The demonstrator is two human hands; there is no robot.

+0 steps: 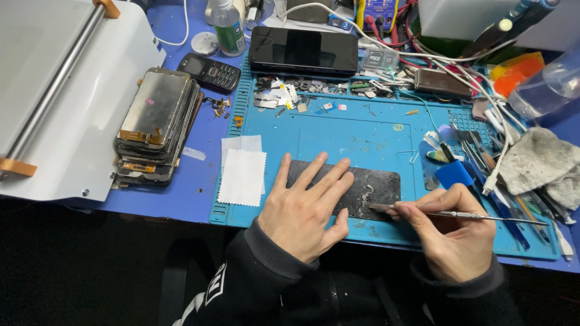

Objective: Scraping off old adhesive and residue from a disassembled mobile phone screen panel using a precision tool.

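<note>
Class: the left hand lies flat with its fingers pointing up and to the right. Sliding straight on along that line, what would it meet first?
The left hand would first cross the rest of the dark phone panel beneath it, then bare blue mat; probably the small scattered parts beyond.

Single head view, looking steeply down, close over bench.

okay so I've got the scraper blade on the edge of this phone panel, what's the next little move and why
Probably slide the metal scraper a little further left along the near edge of the dark panel. The right hand has its flat tip at the panel's lower right part, where pale residue shows, and the left hand lies flat on the panel's left part, pinning it to the blue mat.
</note>
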